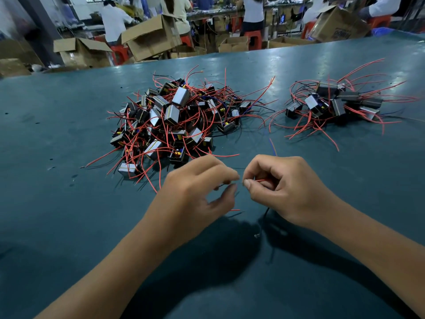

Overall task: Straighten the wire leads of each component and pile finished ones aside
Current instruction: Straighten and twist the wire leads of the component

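Note:
My left hand (202, 192) and my right hand (282, 187) meet just above the green table (69, 226), fingertips almost touching. My right hand pinches a thin red wire lead (261, 180) between thumb and forefinger. My left hand pinches a dark wire end (220, 185) close beside it. The component's body is hidden inside my hands; a black lead (264, 217) hangs down below my right palm. A big tangled heap of small black components with red leads (174, 118) lies beyond my left hand. A smaller pile (335, 104) sits at the far right.
A loose blue and orange wire (273, 147) lies between the piles, just past my right hand. Past the table's far edge stand open cardboard boxes (149, 38), red stools and several people working at benches.

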The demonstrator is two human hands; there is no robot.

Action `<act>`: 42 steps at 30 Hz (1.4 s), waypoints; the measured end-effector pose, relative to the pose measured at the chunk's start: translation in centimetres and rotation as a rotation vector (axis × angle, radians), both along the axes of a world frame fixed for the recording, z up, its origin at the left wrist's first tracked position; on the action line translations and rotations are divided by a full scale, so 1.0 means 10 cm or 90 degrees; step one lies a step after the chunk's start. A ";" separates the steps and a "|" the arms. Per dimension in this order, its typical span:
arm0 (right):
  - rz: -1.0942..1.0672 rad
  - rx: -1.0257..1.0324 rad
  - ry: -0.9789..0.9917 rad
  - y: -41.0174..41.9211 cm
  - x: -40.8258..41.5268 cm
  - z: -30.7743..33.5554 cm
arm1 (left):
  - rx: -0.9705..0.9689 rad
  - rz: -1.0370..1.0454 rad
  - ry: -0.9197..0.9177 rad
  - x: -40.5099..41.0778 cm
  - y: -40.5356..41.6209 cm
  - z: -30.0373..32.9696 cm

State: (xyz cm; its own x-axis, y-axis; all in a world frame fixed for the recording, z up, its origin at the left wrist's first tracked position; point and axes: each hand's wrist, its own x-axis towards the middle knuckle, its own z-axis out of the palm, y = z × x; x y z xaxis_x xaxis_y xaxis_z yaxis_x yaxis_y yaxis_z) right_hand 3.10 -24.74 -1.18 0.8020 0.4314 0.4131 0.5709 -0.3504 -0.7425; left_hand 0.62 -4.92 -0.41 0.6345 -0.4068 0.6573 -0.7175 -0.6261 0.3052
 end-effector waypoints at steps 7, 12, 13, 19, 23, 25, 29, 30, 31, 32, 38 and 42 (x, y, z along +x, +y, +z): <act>0.005 0.057 0.101 0.00 0.03 0.00 | 0.135 0.025 -0.160 0.05 -0.02 -0.07; 0.020 0.084 0.141 0.01 0.03 0.00 | 0.148 0.025 -0.165 0.05 -0.03 -0.07; 0.023 0.089 0.143 0.02 0.03 0.00 | 0.139 0.028 -0.154 0.05 -0.04 -0.07; 0.030 0.069 0.072 0.03 -0.03 0.00 | -0.049 -0.008 0.095 -0.03 -0.09 0.02; 0.013 -0.037 -0.106 0.02 -0.06 0.01 | -0.209 -0.010 0.362 -0.04 -0.08 0.06; 0.008 -0.098 -0.200 0.02 -0.07 0.03 | -0.256 -0.006 0.449 -0.02 -0.07 0.06; 0.022 -0.132 -0.270 0.01 -0.08 0.02 | -0.411 -0.019 0.704 0.02 -0.06 0.07; 0.020 -0.126 -0.260 0.02 -0.08 0.02 | -0.427 -0.026 0.743 0.02 -0.06 0.07; 0.018 -0.117 -0.241 0.02 -0.08 0.01 | -0.439 -0.026 0.755 0.03 -0.06 0.07; 0.012 -0.106 -0.219 0.02 -0.08 0.00 | -0.449 -0.021 0.743 0.04 -0.05 0.07; -0.016 -0.046 -0.111 0.00 -0.02 -0.01 | -0.165 -0.016 0.320 0.01 0.04 0.09; -0.004 -0.035 -0.080 0.01 -0.02 -0.02 | -0.057 -0.018 0.165 0.05 0.01 0.06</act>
